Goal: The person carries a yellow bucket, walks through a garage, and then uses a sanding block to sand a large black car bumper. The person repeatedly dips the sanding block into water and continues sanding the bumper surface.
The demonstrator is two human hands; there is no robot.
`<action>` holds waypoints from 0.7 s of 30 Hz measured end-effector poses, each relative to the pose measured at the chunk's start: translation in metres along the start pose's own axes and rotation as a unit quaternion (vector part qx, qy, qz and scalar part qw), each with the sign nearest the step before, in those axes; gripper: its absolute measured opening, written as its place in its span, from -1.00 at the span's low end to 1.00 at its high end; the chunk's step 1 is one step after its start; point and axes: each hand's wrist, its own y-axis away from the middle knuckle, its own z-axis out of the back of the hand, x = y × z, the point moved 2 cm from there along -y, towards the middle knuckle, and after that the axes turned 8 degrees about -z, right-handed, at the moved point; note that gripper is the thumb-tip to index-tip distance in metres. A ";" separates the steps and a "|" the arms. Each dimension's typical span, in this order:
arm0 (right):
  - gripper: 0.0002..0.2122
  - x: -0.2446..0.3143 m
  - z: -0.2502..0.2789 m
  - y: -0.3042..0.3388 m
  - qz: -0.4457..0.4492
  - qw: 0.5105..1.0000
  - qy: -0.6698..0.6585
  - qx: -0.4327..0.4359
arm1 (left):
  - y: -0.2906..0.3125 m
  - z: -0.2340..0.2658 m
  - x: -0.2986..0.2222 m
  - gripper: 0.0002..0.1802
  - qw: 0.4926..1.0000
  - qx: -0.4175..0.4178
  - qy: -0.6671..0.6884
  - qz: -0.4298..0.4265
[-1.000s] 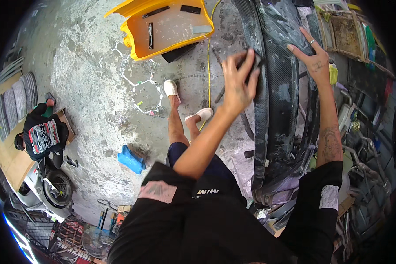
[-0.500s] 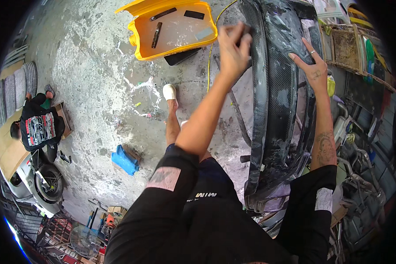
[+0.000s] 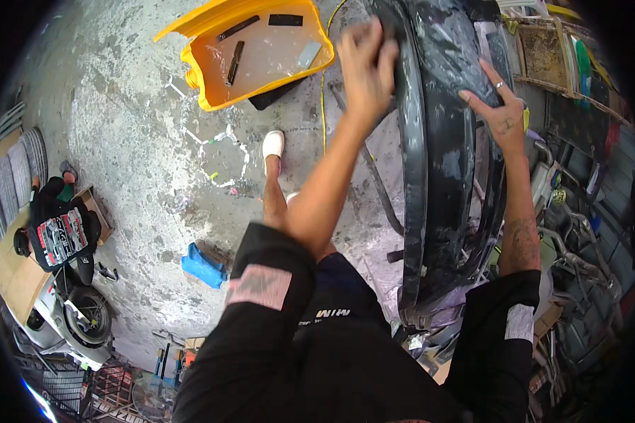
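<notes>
Concrete floor (image 3: 141,134) spans left and centre; a long black panel (image 3: 448,166) occupies right of centre. Left hand (image 3: 367,70), now farther up its left edge, shifts the work area upward; blur obscures its grip. Right hand (image 3: 505,116) rests on it, thumb and forefinger apart.

Stained, pale-blotched concrete floor (image 3: 134,151)
A crumpled blue bundle (image 3: 204,266), a yellow cable (image 3: 324,116), a yellow tub (image 3: 203,18) over something black.
</notes>
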 end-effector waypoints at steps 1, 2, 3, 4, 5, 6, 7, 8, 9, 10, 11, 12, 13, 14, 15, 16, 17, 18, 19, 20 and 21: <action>-0.32 -0.009 0.001 0.002 0.018 1.000 0.015 -0.017 | 0.020 0.003 -0.023 -0.43 1.000 -0.007 0.010 0.002; -0.32 -0.018 0.005 0.007 0.010 1.000 0.021 -0.019 | 0.040 0.010 -0.046 -0.43 1.000 -0.003 0.018 0.005; -0.33 -0.025 0.008 0.010 0.012 0.999 0.024 -0.028 | 0.058 0.019 -0.066 -0.47 0.997 0.070 -0.008 0.029; -0.33 -0.021 0.006 0.008 0.023 0.999 0.024 -0.033 | 0.064 0.027 -0.073 -0.50 0.988 0.136 -0.042 0.051; -0.33 -0.019 0.005 0.004 0.026 0.999 0.024 -0.030 | 0.051 0.022 -0.058 -0.48 0.994 0.106 -0.026 0.013; -0.33 -0.012 0.004 0.002 0.021 0.999 0.015 -0.022 | 0.026 0.017 -0.036 -0.48 0.994 0.104 -0.030 0.015; -0.33 -0.005 0.002 -0.002 0.016 1.000 0.007 -0.016 | -0.007 0.011 -0.010 -0.47 0.998 0.052 -0.012 0.021; -0.33 0.001 -0.003 -0.004 0.014 1.000 0.003 -0.013 | -0.020 0.013 0.006 -0.45 1.000 0.005 0.002 0.029; -0.33 0.005 -0.005 -0.003 0.005 1.000 -0.001 -0.003 | -0.010 0.015 0.003 -0.45 0.999 0.011 0.003 0.034; -0.33 0.006 -0.002 -0.006 0.000 1.000 0.000 0.000 | -0.002 0.012 -0.005 -0.44 0.999 0.006 -0.001 0.044; -0.33 0.001 -0.001 -0.005 -0.004 1.000 0.002 -0.002 | 0.007 0.011 -0.015 -0.43 0.999 0.001 -0.005 0.054; -0.33 -0.006 0.002 0.000 0.007 1.000 0.018 -0.012 | 0.025 0.015 -0.035 -0.43 0.999 0.003 -0.001 0.055; -0.33 -0.013 0.004 0.003 0.017 0.999 0.034 -0.021 | 0.050 0.020 -0.059 -0.42 0.996 0.061 -0.010 0.068; -0.33 -0.013 0.004 0.002 0.018 0.999 0.032 -0.022 | 0.061 0.025 -0.070 -0.42 0.990 0.117 -0.025 0.080; -0.33 -0.012 0.007 0.002 0.013 1.000 0.016 -0.024 | 0.053 0.024 -0.066 -0.41 0.993 0.105 -0.027 0.051; -0.33 -0.009 0.005 0.003 0.011 1.000 -0.004 -0.023 | 0.036 0.020 -0.051 -0.42 0.996 0.078 -0.011 0.032; -0.33 -0.003 0.003 -0.003 0.018 1.000 -0.006 -0.023 | 0.008 0.012 -0.023 -0.43 0.999 0.039 0.000 0.029; -0.33 0.003 0.000 -0.007 0.015 1.000 -0.012 -0.012 | -0.011 0.010 -0.002 -0.44 1.000 0.003 0.011 0.028; -0.33 0.002 0.000 -0.005 0.006 1.000 -0.015 -0.001 | -0.012 0.010 0.001 -0.44 0.999 0.006 0.012 0.030; -0.33 0.002 -0.002 -0.002 0.004 1.000 -0.015 0.000 | -0.011 0.013 0.002 -0.46 0.999 -0.004 0.000 0.042; -0.33 -0.001 -0.002 -0.003 0.021 1.000 0.008 -0.009 | -0.016 0.010 0.002 -0.47 0.999 -0.017 -0.009 0.050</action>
